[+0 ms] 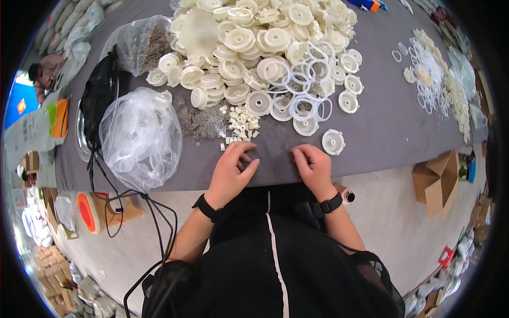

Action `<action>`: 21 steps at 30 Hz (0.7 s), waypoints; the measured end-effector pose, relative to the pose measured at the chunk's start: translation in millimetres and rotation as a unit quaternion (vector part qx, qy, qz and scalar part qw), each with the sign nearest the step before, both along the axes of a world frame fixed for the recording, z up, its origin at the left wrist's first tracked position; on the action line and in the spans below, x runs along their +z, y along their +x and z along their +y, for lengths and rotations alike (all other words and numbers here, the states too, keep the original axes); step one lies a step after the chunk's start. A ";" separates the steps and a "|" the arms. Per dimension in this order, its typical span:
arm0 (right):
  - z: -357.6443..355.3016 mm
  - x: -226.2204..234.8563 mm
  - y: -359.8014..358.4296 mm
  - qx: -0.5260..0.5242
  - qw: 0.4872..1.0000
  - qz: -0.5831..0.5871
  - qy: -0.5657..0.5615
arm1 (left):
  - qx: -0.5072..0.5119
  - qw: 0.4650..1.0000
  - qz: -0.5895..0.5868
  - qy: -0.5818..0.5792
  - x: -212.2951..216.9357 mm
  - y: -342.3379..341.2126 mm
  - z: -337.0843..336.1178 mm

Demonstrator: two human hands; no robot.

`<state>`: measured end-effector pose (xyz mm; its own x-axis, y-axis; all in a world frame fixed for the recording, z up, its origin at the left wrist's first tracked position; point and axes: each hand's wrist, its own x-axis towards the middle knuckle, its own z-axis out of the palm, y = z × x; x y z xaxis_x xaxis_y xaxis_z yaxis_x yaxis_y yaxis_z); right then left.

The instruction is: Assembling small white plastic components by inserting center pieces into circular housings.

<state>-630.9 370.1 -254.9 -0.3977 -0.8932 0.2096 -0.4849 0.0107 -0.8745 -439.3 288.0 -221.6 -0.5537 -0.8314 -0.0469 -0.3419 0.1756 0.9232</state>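
Your hands rest at the near edge of the grey desk [382, 124], a black wristband [207, 208] above the left one. Left hand [232, 168]: fingers loosely bent, thumb standing apart, nothing visibly grasped. Right hand [314, 165]: fingers curled, thumb close against them; whether something small is pinched inside cannot be told from above. The step in hand appears to be a pause at the parts, with none visibly being joined; a next move would call for a fingertip pinch on the small pieces or a wider grip on a wheel.

Just beyond your left fingers: small cream sleeves [244, 124], short and stubby, in a loose cluster; past them to the left, a mat of fine brown coil-like pieces [199, 119]. Just ahead and to the right of your right hand: a single cream wheel [333, 142], flat, with notched rim and raised hub. Beyond both hands: a heap of similar wheels [238, 40], tilted and overlapping, translucent rings [310, 74] draped over its near right side. Left of your left hand: a crumpled clear bag [140, 140].
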 end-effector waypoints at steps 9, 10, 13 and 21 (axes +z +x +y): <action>9.9 -4.9 -0.7 -0.041 0.999 0.017 -0.003 | 0.026 0.994 0.102 -0.010 -23.2 11.1 6.4; 9.2 -6.5 -1.9 -0.047 0.999 0.020 -0.012 | 0.011 0.995 0.098 -0.024 -24.9 9.7 5.0; 5.8 -5.1 -0.2 -0.060 0.997 0.029 -0.027 | -0.007 0.993 0.113 -0.022 -27.0 8.6 2.5; -5.4 3.9 -2.4 -0.007 0.995 0.089 -0.035 | 0.003 0.990 0.097 -0.098 -19.7 6.1 -3.6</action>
